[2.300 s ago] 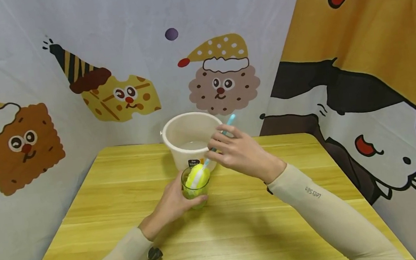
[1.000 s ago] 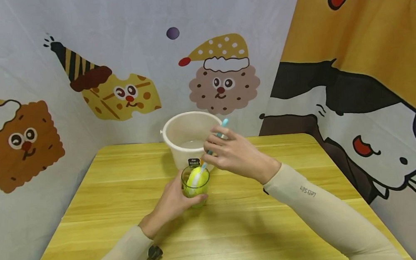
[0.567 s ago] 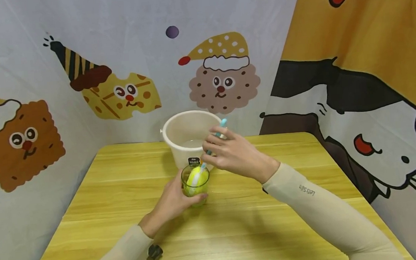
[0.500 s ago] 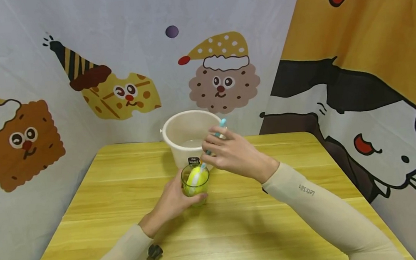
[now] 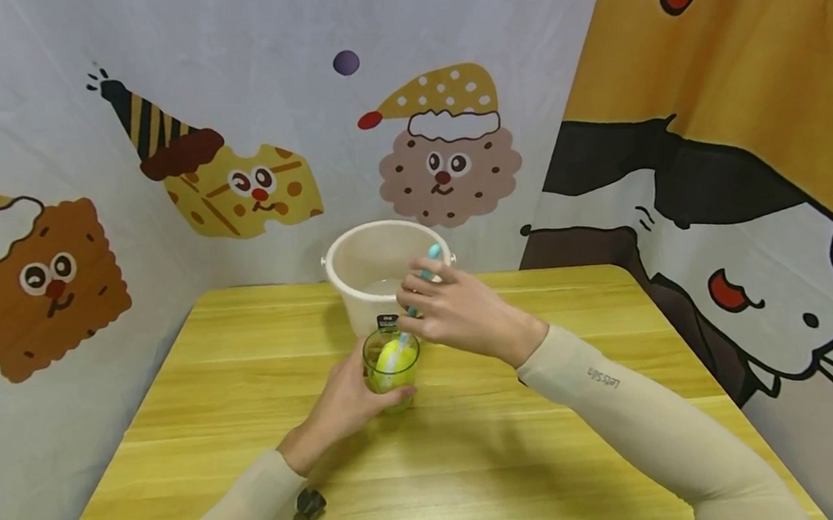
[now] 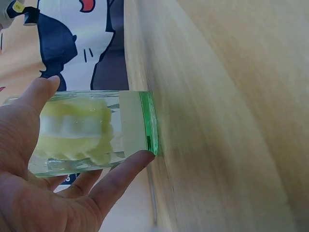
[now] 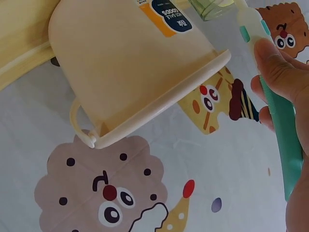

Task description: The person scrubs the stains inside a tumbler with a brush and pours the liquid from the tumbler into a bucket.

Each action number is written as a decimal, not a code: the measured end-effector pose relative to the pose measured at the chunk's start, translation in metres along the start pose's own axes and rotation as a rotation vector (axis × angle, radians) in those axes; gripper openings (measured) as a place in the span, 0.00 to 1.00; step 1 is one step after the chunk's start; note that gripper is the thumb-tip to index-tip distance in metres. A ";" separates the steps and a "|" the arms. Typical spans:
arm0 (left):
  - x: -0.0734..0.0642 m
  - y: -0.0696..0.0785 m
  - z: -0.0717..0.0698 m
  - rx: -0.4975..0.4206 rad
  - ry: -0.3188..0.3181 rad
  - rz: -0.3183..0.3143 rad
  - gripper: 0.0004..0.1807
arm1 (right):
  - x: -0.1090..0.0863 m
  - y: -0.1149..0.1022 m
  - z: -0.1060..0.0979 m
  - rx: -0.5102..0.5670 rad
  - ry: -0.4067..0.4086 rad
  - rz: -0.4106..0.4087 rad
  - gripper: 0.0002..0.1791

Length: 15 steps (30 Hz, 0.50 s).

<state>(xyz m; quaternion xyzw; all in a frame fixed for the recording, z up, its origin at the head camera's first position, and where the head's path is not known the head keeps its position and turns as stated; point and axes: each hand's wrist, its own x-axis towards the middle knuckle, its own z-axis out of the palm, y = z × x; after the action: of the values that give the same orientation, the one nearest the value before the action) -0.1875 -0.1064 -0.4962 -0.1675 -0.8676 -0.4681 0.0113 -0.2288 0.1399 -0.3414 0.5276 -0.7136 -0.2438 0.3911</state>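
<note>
- At six o'clock from the bucket (image 5: 364, 308), our left hand (image 5: 343, 401) curls round a glass (image 6: 133, 116)
- At two o'clock from the glass, our right hand (image 5: 463, 312) pinches a tilted brush (image 7: 285, 145)

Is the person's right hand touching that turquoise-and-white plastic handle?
Touching: the right wrist view shows the right hand pressing its thumb on the handle.

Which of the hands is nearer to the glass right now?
Left. The left hand is wrapped round the glass; the right hand is above it and to its right, holding the brush whose yellow head is inside.
</note>
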 end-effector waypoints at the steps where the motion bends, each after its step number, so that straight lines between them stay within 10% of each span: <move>1: 0.000 0.000 0.000 0.001 0.001 0.002 0.58 | 0.000 -0.001 0.001 -0.001 0.000 -0.001 0.13; 15: 0.000 -0.002 0.001 0.002 -0.005 0.020 0.58 | 0.003 -0.006 0.007 0.022 -0.012 -0.015 0.11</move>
<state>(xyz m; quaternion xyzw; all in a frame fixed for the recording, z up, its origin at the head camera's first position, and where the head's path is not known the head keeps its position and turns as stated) -0.1883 -0.1066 -0.4978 -0.1773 -0.8664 -0.4666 0.0137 -0.2314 0.1350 -0.3488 0.5358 -0.7146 -0.2418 0.3792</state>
